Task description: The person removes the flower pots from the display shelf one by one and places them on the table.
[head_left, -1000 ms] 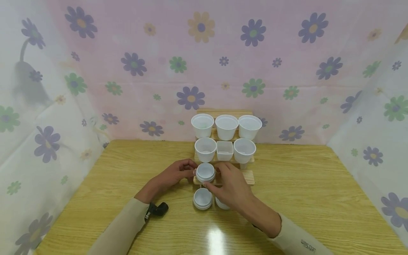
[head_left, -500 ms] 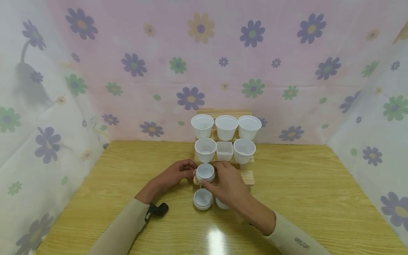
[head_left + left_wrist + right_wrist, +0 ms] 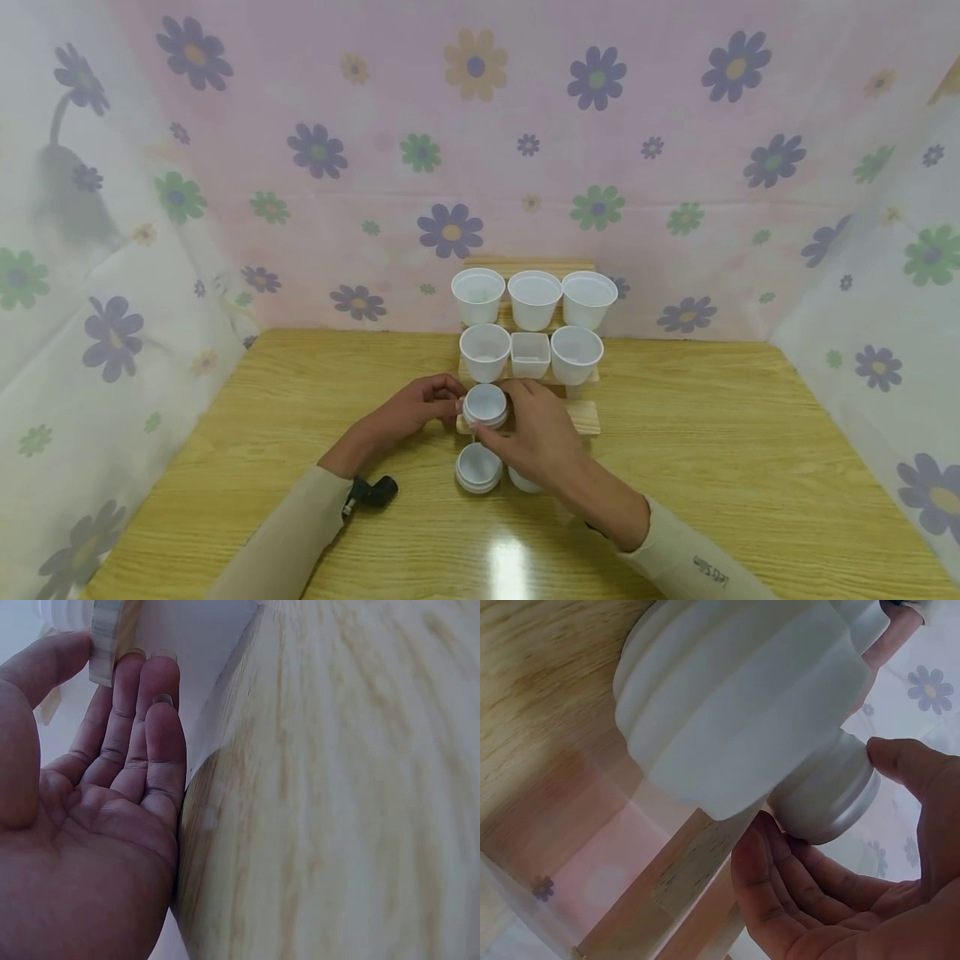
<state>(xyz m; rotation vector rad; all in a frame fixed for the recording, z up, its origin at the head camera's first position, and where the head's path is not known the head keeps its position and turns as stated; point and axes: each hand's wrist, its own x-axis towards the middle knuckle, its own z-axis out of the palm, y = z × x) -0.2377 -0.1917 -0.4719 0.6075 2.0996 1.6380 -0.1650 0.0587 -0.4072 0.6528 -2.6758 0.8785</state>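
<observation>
A small round white pot (image 3: 485, 405) stands at the left end of the third tier of a stepped wooden stand (image 3: 585, 417). My right hand (image 3: 542, 433) holds it, thumb on the near side and fingers on the far right side; the right wrist view shows this grip on the pot (image 3: 829, 791). At the tier's left end is my left hand (image 3: 412, 410), and in the left wrist view its thumb and fingertips pinch the end of the wooden board (image 3: 112, 641). Another white pot (image 3: 478, 468) sits in front. Beside it a further white pot (image 3: 522, 480) is partly hidden by my right hand.
Behind, the upper tiers carry several white pots (image 3: 535, 300) and a square white container (image 3: 529, 356). The wooden table (image 3: 697, 433) runs up to a flowered cloth backdrop (image 3: 360, 167). A black device (image 3: 375, 492) is at my left wrist.
Over the last second my right hand has shifted slightly left around the pot, its thumb moving further along the near side. The left hand and the pots look the same.
</observation>
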